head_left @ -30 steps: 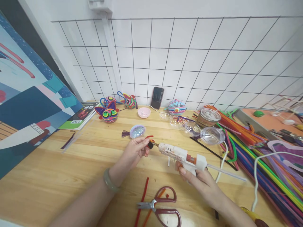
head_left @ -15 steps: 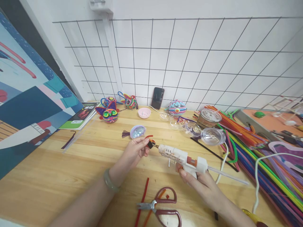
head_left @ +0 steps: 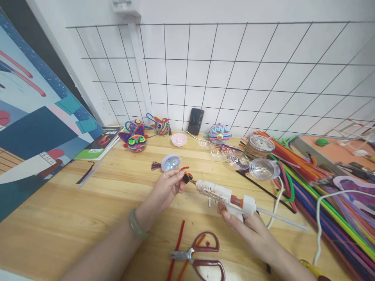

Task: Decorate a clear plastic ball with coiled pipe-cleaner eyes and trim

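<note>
My left hand pinches a small coiled red and black pipe cleaner piece above the wooden table. My right hand grips the handle of a white hot glue gun, one finger at the trigger. The gun's nozzle touches the small piece. A clear glue stick juts from the back of the gun to the right. A pale bracelet sits on my left wrist.
Red-handled scissors and red pipe cleaner offcuts lie near the front edge. A lilac half-shell, clear plastic domes, decorated balls, a phone and a heap of coloured pipe cleaners surround the work spot. A painted board leans at left.
Almost nothing has changed. The glue gun and my right hand have shifted very slightly; the nozzle stays against the small piece in my left fingers.
</note>
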Demonstrator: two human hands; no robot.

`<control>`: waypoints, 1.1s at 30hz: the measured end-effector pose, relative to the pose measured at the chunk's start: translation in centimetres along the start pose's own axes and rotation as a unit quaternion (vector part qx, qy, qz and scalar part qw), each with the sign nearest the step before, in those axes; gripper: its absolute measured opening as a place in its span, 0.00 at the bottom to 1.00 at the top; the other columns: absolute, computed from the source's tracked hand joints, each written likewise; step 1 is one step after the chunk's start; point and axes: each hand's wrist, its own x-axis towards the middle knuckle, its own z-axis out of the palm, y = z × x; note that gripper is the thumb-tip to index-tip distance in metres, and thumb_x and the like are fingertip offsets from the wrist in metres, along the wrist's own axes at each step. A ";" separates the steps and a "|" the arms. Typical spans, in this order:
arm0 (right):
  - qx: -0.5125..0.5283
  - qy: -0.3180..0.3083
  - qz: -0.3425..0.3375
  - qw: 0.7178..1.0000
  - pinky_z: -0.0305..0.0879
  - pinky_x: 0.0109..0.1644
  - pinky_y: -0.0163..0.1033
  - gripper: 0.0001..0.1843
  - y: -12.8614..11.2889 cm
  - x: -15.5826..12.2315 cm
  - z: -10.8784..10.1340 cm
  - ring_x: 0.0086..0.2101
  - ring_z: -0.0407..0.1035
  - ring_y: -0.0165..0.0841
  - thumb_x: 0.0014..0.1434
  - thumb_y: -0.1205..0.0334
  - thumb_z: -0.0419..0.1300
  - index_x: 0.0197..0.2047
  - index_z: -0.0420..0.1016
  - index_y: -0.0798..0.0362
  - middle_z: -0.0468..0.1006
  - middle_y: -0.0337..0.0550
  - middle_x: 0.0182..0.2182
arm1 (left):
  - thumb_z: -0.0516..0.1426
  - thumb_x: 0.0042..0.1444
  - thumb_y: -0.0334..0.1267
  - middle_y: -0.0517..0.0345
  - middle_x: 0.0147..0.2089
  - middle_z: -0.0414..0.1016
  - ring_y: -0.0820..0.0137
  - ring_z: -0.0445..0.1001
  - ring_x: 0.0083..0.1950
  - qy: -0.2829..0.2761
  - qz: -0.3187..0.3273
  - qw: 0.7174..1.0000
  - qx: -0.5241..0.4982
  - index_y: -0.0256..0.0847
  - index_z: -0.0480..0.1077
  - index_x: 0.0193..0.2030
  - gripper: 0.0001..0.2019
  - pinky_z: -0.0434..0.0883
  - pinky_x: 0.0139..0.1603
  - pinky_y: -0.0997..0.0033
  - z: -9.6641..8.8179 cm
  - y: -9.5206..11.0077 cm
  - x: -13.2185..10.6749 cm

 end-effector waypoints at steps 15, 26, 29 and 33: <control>-0.086 0.011 -0.022 0.996 0.67 0.44 0.38 0.12 0.3 0.1 -0.5 0.37 0.70 0.37 0.62 0.55 0.50 0.38 0.71 0.51 0.76 0.43 0.34 | 0.66 0.43 0.35 0.60 0.24 0.74 0.84 0.64 0.18 -0.010 0.006 1.000 -0.016 0.34 0.74 0.37 0.12 0.60 0.18 0.84 -0.3 0.0 0.1; -0.362 0.004 -0.050 0.931 0.68 0.45 0.46 0.16 5.2 2.6 -3.5 0.42 0.71 0.43 0.59 0.65 0.50 0.50 0.69 0.55 0.73 0.54 0.46 | 0.66 0.43 0.39 0.62 0.21 0.70 0.83 0.64 0.17 -0.017 -0.010 0.999 0.032 0.34 0.72 0.26 0.10 0.58 0.17 0.83 0.0 -0.3 -0.3; -0.378 0.002 -0.070 0.923 0.67 0.47 0.46 0.18 6.5 2.8 -3.4 0.43 0.71 0.42 0.58 0.64 0.52 0.51 0.69 0.56 0.73 0.54 0.44 | 0.65 0.43 0.41 0.63 0.20 0.69 0.83 0.64 0.17 -0.035 -0.027 0.997 0.059 0.33 0.72 0.27 0.12 0.58 0.17 0.82 0.2 -0.4 -0.6; -0.397 -0.005 -0.080 0.914 0.68 0.47 0.46 0.18 7.0 2.6 -3.8 0.43 0.70 0.42 0.57 0.63 0.55 0.51 0.70 0.55 0.73 0.54 0.45 | 0.66 0.42 0.43 0.63 0.17 0.68 0.82 0.63 0.15 -0.062 -0.052 0.992 0.093 0.33 0.71 0.26 0.14 0.57 0.15 0.81 0.6 -0.4 -0.9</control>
